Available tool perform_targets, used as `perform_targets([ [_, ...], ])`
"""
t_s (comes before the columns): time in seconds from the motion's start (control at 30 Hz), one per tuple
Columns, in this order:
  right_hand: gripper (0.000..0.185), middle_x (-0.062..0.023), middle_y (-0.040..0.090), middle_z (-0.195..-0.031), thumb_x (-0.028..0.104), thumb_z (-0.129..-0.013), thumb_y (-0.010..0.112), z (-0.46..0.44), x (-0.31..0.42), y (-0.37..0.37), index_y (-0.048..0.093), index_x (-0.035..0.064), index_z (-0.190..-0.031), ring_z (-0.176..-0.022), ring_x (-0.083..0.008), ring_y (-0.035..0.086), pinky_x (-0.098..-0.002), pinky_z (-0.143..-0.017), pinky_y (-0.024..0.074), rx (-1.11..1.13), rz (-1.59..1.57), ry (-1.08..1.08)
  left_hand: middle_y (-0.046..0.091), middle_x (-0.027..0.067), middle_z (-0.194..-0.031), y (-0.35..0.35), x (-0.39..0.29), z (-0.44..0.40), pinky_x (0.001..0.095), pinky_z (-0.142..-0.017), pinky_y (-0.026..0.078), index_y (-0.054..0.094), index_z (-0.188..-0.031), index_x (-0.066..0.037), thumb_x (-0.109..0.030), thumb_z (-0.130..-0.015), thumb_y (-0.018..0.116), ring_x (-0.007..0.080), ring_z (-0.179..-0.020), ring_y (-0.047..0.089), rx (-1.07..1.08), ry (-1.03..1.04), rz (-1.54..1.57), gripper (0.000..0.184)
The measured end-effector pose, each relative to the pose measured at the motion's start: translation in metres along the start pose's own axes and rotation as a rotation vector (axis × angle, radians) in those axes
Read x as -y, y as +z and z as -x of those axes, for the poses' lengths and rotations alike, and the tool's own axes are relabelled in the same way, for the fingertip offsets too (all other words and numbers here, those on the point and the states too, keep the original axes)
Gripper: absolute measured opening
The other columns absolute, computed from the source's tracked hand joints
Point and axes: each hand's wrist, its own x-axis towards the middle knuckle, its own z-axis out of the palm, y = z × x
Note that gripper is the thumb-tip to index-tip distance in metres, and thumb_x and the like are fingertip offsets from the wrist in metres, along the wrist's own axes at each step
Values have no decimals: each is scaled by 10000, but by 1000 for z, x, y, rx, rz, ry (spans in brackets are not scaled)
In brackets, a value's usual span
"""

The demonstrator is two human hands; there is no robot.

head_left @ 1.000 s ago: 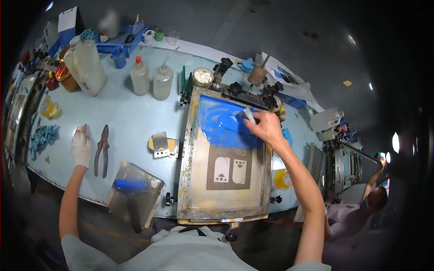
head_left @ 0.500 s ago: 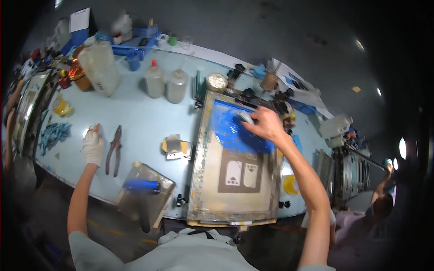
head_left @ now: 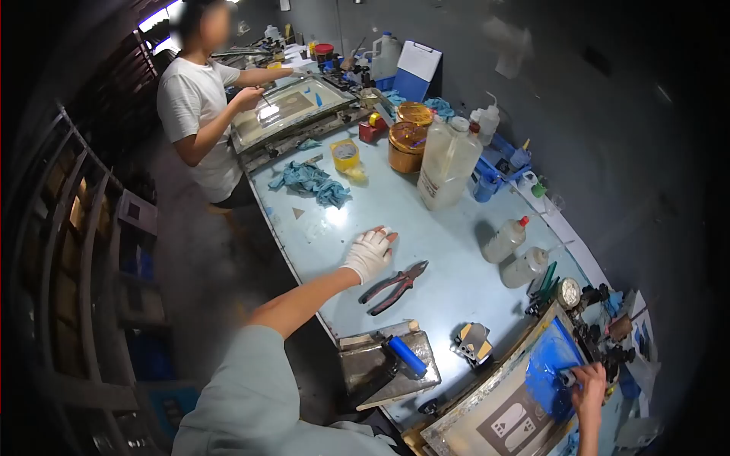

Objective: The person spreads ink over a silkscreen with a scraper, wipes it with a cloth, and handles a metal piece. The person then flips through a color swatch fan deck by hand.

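1 LH (head_left: 370,254) nr pliers (head_left: 397,287), RH (head_left: 588,385) w/ scraper (head_left: 567,377), ink (head_left: 547,366)

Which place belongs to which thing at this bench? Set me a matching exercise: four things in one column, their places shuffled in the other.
Things
1. Blue roller with black handle
2. Metal pliers with dark red handles
3. Crumpled teal cloths
4. Bare right hand

Places
A. Near the yellow tape roll
B. At the wet-looking blue ink on the framed beige screen
C. On the flat grey slab
D. Just beside the white-gloved left hand

Pairs: 1-C, 2-D, 3-A, 4-B
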Motion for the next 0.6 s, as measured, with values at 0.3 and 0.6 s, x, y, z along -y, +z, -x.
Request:
perform_targets([
  [0.3,339,-240,653,-785,211,-746,845,14,6,34,736,-74,-893,-767,-395,630,-463,-732,482,-241,-173,345,551,93,-1442,2,-1,1,430,-1131,400,609,-1383,-151,-248,-940,604,257,-1377,504,-12,-17,-25,454],
  [0.6,284,-228,660,-857,119,-685,794,27,15,10,725,-46,-906,-899,-456,602,-528,-889,478,-132,65,245,542,77,-1436,4,-2,4,442,-1137,400,600,-1385,-145,-233,-925,627,266,-1380,500,-18,-21,24,469],
])
